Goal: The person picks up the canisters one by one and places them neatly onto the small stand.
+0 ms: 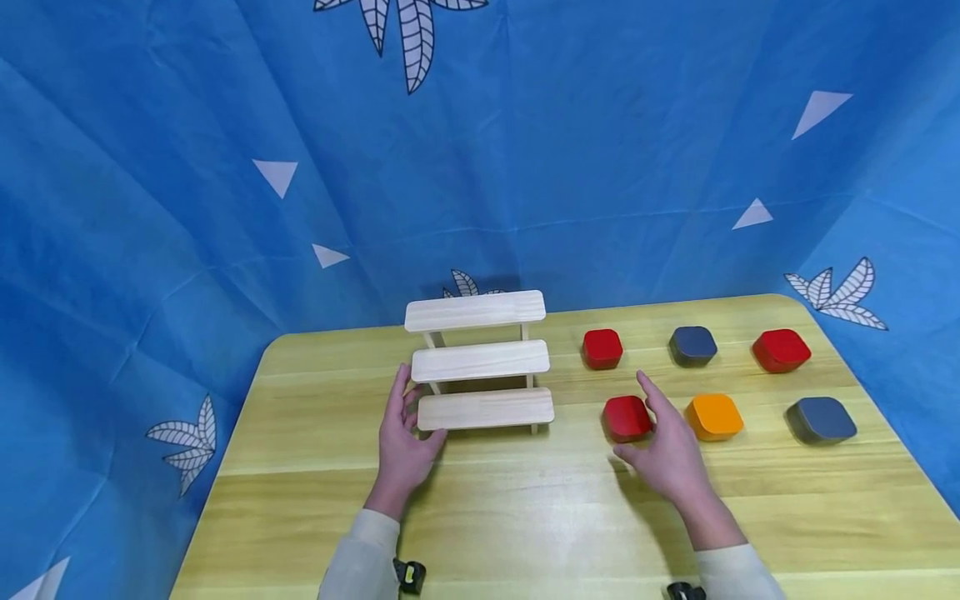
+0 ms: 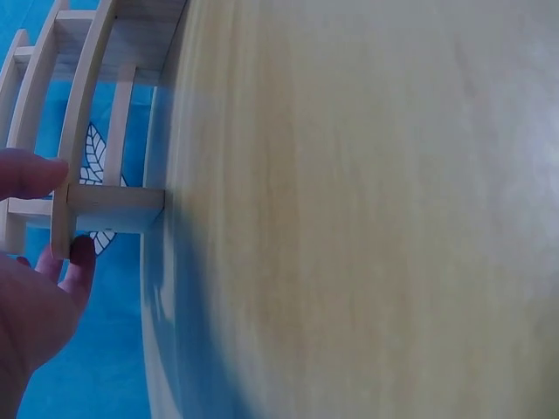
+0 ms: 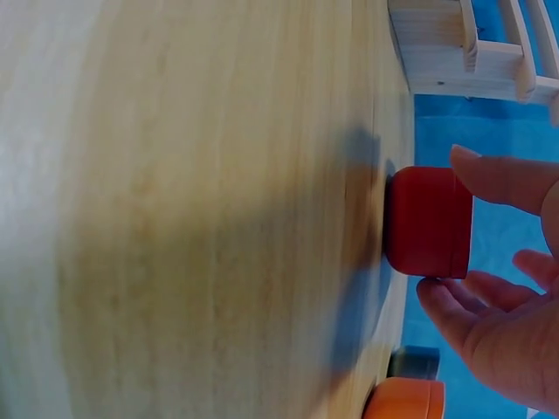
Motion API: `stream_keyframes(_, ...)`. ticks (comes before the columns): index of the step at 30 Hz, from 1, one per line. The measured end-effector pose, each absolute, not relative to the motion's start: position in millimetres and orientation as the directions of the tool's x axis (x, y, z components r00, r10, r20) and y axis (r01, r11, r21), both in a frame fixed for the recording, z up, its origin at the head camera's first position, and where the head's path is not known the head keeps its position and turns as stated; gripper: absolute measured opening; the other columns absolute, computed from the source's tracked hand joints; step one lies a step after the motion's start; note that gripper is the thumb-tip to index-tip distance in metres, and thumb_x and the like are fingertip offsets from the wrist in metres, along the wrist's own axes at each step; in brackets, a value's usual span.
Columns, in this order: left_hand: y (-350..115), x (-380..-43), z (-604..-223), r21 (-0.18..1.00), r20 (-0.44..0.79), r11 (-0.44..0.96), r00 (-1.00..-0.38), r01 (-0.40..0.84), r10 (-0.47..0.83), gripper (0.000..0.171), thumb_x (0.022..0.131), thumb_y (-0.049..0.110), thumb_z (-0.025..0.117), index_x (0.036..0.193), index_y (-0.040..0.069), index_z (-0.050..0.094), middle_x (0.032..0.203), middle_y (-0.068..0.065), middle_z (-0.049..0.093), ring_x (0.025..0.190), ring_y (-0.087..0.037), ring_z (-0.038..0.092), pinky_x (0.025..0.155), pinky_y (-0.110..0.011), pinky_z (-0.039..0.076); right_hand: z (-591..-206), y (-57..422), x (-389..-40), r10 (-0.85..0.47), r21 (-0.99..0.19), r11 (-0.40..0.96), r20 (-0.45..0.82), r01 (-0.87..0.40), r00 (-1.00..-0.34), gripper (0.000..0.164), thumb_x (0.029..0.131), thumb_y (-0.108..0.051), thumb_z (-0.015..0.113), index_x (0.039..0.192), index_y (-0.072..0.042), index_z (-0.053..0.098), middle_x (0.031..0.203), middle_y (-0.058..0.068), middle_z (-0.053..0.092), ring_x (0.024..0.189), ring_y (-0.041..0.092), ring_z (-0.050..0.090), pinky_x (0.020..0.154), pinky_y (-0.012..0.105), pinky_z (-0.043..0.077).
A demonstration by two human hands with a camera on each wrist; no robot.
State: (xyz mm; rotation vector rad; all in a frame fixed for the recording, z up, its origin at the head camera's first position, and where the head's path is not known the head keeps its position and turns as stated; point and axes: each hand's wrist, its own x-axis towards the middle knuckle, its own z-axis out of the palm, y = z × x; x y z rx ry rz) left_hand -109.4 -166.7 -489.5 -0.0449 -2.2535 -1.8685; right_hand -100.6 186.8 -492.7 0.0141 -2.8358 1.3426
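Observation:
A pale wooden three-step shelf rack (image 1: 481, 362) stands at the back of the table, left of centre. My left hand (image 1: 408, 442) is at its left end, the thumb at the front corner of the lowest board (image 2: 74, 131) and the other fingers along the side. A small rounded-square red box (image 1: 628, 418) with a seam near its top (image 3: 428, 223) sits on the table to the right of the rack. Around that box my right hand (image 1: 667, 454) is spread, thumb at the near left and fingers at the far right, with their tips close to its sides.
Beyond the red box stand another red box (image 1: 602, 349), a dark blue box (image 1: 693, 346) and a red one (image 1: 782, 350). An orange box (image 1: 714, 417) and a dark blue box (image 1: 821, 420) are farther right. Blue patterned cloth (image 1: 600, 150) hangs behind the wooden table (image 1: 525, 508).

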Motion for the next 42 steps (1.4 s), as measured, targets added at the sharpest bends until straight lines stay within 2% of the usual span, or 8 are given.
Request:
stream_keyframes(4, -166.5, -110.2, -491.3, 0.967, 0.181, 0.201, -0.978, 0.158, -0.100, 0.110, 0.069, -0.033, 0.066, 0.160, 0.009, 0.019, 0.154, -0.019, 0.032, 0.132, -0.041, 0.042, 0.104, -0.053, 0.041, -493.7, 188.3, -101.2, -0.006, -0.774, 0.633, 0.013, -0.014, -1.000, 0.117, 0.068, 0.006, 0.086, 0.161, -0.015, 0.019, 0.150, 0.028, 0.037, 0.129, 0.049, 0.042, 0.097, 0.065, 0.043)
stream_keyframes(10, -171.8, -113.6, -507.5, 0.964, 0.187, 0.210, -0.977, 0.163, -0.101, 0.114, 0.070, -0.032, 0.068, 0.160, 0.021, 0.023, 0.145, -0.017, 0.042, 0.127, -0.031, 0.048, 0.100, -0.047, 0.046, -494.1, 188.1, -100.8, -0.015, -0.778, 0.627, 0.030, -0.033, -0.999, 0.114, 0.068, 0.011, 0.084, 0.160, -0.012, 0.022, 0.153, 0.024, 0.037, 0.129, 0.047, 0.043, 0.100, 0.063, 0.040)
stream_keyframes(14, -173.7, -113.6, -510.1, 0.959, 0.207, 0.215, -0.974, 0.183, -0.096, 0.114, 0.069, -0.031, 0.069, 0.160, 0.024, 0.025, 0.146, -0.014, 0.043, 0.126, -0.028, 0.049, 0.098, -0.045, 0.047, -494.2, 188.0, -101.0, -0.016, -0.782, 0.622, 0.036, -0.038, -0.999, 0.110, 0.068, 0.013, 0.083, 0.159, -0.008, 0.024, 0.151, 0.025, 0.040, 0.132, 0.046, 0.041, 0.103, 0.062, 0.039)
stream_keyframes(20, -174.8, -114.8, -509.2, 0.964, 0.192, 0.204, -0.976, 0.168, -0.104, 0.114, 0.067, -0.031, 0.070, 0.160, 0.017, 0.024, 0.150, -0.012, 0.040, 0.126, -0.030, 0.049, 0.095, -0.038, 0.049, -494.1, 188.1, -102.0, -0.011, -0.780, 0.625, 0.037, -0.036, -0.999, 0.101, 0.071, 0.010, 0.084, 0.155, -0.004, 0.031, 0.148, 0.024, 0.044, 0.130, 0.045, 0.044, 0.101, 0.061, 0.041)
stream_keyframes(25, -173.8, -113.8, -504.7, 0.966, 0.188, 0.199, -0.977, 0.165, -0.102, 0.110, 0.067, -0.032, 0.068, 0.159, 0.012, 0.027, 0.144, -0.019, 0.044, 0.128, -0.037, 0.046, 0.100, -0.046, 0.046, -494.6, 188.3, -102.1, -0.003, -0.788, 0.616, 0.030, -0.026, -1.000, 0.095, 0.073, 0.008, 0.084, 0.154, -0.002, 0.034, 0.147, 0.024, 0.046, 0.125, 0.046, 0.048, 0.097, 0.060, 0.045)
stream_keyframes(30, -174.1, -114.6, -506.1, 0.969, 0.185, 0.186, -0.978, 0.165, -0.098, 0.107, 0.067, -0.033, 0.068, 0.158, 0.010, 0.029, 0.146, -0.021, 0.043, 0.131, -0.041, 0.043, 0.103, -0.047, 0.044, -496.2, 188.8, -101.9, 0.004, -0.797, 0.604, 0.021, -0.014, -1.000, 0.092, 0.074, 0.007, 0.083, 0.153, -0.001, 0.036, 0.146, 0.025, 0.046, 0.125, 0.047, 0.047, 0.097, 0.060, 0.046)
stream_keyframes(37, -175.8, -115.8, -510.1, 0.973, 0.177, 0.170, -0.979, 0.159, -0.099, 0.109, 0.067, -0.031, 0.070, 0.158, 0.016, 0.031, 0.146, -0.018, 0.041, 0.129, -0.041, 0.044, 0.098, -0.033, 0.049, -497.4, 189.3, -103.3, 0.015, -0.811, 0.585, -0.001, 0.009, -1.000, 0.090, 0.077, 0.007, 0.082, 0.153, -0.001, 0.035, 0.145, 0.026, 0.046, 0.126, 0.048, 0.047, 0.098, 0.058, 0.046)
stream_keyframes(42, -176.1, -115.4, -510.7, 0.977, 0.165, 0.152, -0.981, 0.149, -0.101, 0.109, 0.067, -0.031, 0.070, 0.158, 0.017, 0.031, 0.143, -0.021, 0.043, 0.128, -0.039, 0.047, 0.097, -0.031, 0.049, -497.9, 189.2, -103.9, 0.020, -0.823, 0.568, -0.003, 0.014, -1.000, 0.089, 0.077, 0.007, 0.081, 0.153, 0.000, 0.035, 0.145, 0.026, 0.046, 0.126, 0.047, 0.047, 0.098, 0.057, 0.046)
